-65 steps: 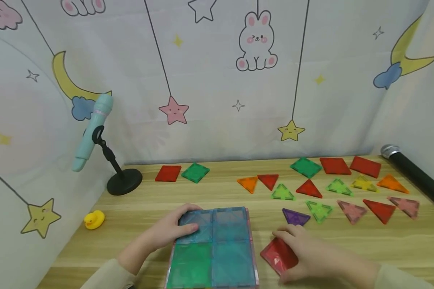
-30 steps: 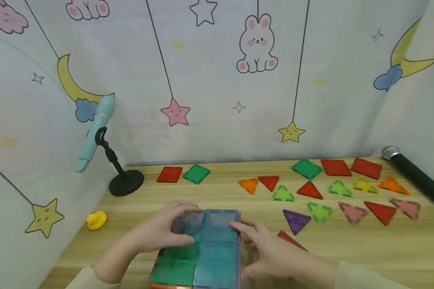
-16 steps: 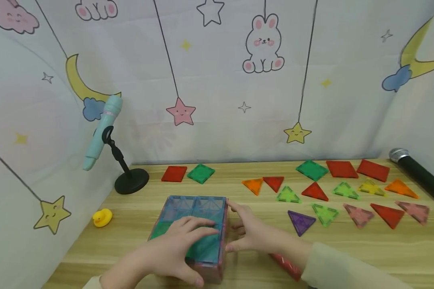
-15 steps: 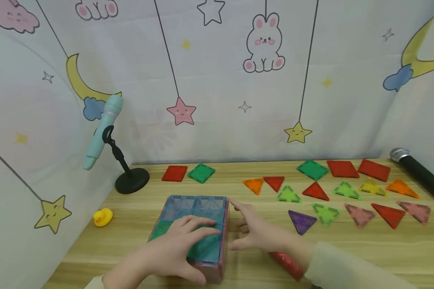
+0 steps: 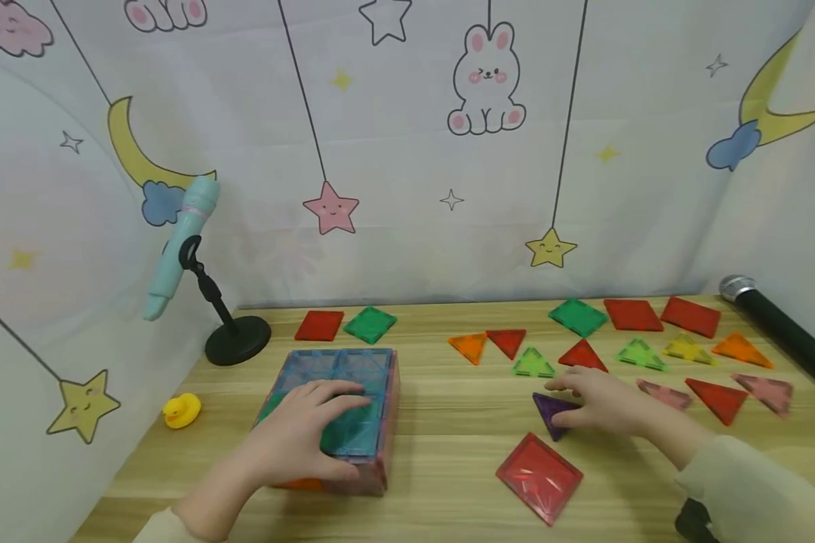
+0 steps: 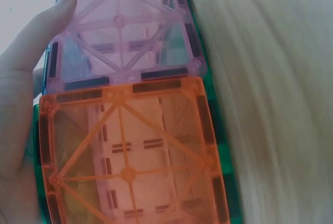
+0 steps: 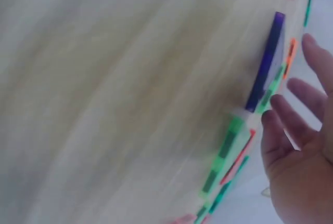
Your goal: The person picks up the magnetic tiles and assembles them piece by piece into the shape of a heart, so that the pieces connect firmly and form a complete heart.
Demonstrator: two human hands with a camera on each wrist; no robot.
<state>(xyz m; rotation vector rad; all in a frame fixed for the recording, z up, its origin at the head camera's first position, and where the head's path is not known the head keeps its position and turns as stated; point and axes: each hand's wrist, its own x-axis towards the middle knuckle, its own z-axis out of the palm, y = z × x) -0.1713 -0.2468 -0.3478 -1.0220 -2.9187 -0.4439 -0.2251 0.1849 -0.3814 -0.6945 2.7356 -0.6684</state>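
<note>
A box of see-through magnetic tiles (image 5: 373, 377), with blue and green tiles on top, stands at left of centre. My left hand (image 5: 299, 437) rests over its top with relaxed fingers, and the thumb lies along the front. In the left wrist view that front shows an orange tile (image 6: 127, 174) and a pink tile (image 6: 119, 21). My right hand (image 5: 607, 403) hovers at a purple triangle tile (image 5: 548, 411), fingers spread and holding nothing. The right wrist view shows the purple tile (image 7: 266, 63) apart from the fingertips. A red square tile (image 5: 539, 479) lies nearer the front.
Red triangle tiles (image 5: 718, 400), green triangle tiles (image 5: 641, 354) and other loose tiles lie at right. A red tile (image 5: 319, 326) and green tile (image 5: 370, 324) lie behind the box. A toy duck (image 5: 181, 411), mint microphone (image 5: 183, 245) on a stand and black microphone (image 5: 788, 332) flank them.
My left hand and the tile box have shifted left and away. My right hand has let go of the red tile, touched the box's right side, then moved right to the purple triangle.
</note>
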